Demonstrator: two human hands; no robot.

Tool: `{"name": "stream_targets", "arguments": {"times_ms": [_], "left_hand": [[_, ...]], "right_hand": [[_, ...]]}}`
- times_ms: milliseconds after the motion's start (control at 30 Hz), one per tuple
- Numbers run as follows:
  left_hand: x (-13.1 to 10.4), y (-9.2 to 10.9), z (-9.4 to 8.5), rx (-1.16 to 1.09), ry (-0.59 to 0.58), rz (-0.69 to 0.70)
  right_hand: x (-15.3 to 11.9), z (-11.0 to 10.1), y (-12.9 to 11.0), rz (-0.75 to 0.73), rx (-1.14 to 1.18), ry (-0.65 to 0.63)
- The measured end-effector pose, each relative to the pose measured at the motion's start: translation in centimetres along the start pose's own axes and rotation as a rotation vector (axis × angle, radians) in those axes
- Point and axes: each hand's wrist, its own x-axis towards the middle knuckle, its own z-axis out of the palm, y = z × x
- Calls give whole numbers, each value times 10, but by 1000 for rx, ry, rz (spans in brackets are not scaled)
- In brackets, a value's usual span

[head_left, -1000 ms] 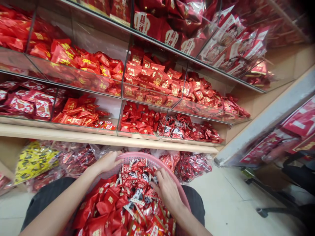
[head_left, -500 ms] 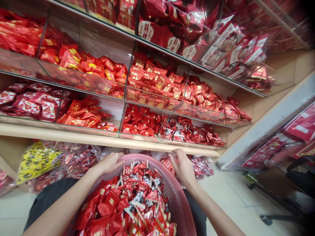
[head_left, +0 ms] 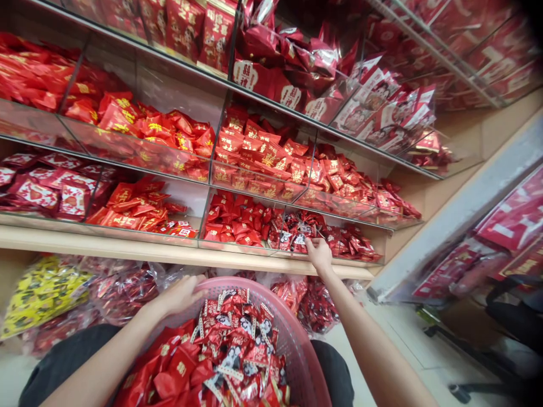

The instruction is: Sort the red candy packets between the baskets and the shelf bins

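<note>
Left hand: lies at the far-left rim of the pink basket (head_left: pixel 297 330), left hand (head_left: pixel 181 295) bent over the edge, its fingers closed around the rim.
Right hand: reaches out to the bottom shelf row, right hand (head_left: pixel 321 255) at the clear front panel (head_left: pixel 237 247); the fingers are narrow, drawn together at the printed packets (head_left: pixel 297 229), and whether they hold one I cannot tell.
Pink basket: sits between two dark-clad knees (head_left: pixel 333 370), below the shelf's wooden edge (head_left: pixel 127 244).
Basket contents: red packets with black-and-white pictures (head_left: pixel 237 325) heaped toward the far side, plain red packets (head_left: pixel 172 376) at the near left.
Bottom row: plain red sweets (head_left: pixel 237 220) just left of the printed packets, darker red ones (head_left: pixel 350 242) to their right.
Row above: gold-lettered red packets (head_left: pixel 263 150) behind clear panels.
Under the shelf: a yellow bag (head_left: pixel 42 297) at the left, clear bags of red packets (head_left: pixel 123 289) beside it.
Floor: pale tiles (head_left: pixel 394 345), with a chair's caster (head_left: pixel 459 393) at the right.
</note>
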Motion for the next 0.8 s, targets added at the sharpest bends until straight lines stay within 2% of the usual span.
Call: {"name": "stream_targets", "arguments": {"times_ms": [133,433,633,800], "left_hand": [[-1,2,-2,-3,-8,-19],[0,-4,1,-6,-15,-12],[0,-3,0,2,-21,-16],[0,0,-3,-1,-20,3]], "right_hand": [[2,3,-4,71,-60,-21],[8,1,-1,70,-71,-65],[8,2,4,85,66,-17],[9,2,11,94,288,21]]}}
